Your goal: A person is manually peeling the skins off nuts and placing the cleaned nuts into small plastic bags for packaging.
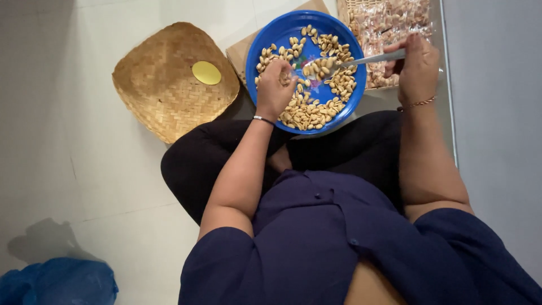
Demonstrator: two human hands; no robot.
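Blue plate [265, 42] of peanuts [307, 110] sits at the person's knees. Left hand [275, 85] pinches a few nuts; right hand [416, 65] grips a metal spoon [370, 58] reaching into the pile. Looks like mid-sorting. Next move likely needs a steady scoop, no spill over the rim.

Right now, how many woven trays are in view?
2. One woven tray lies on the floor left of the blue plate, holding a yellow disc. A second woven tray, with packets, sits at the top edge, partly cut off; others may be hidden.
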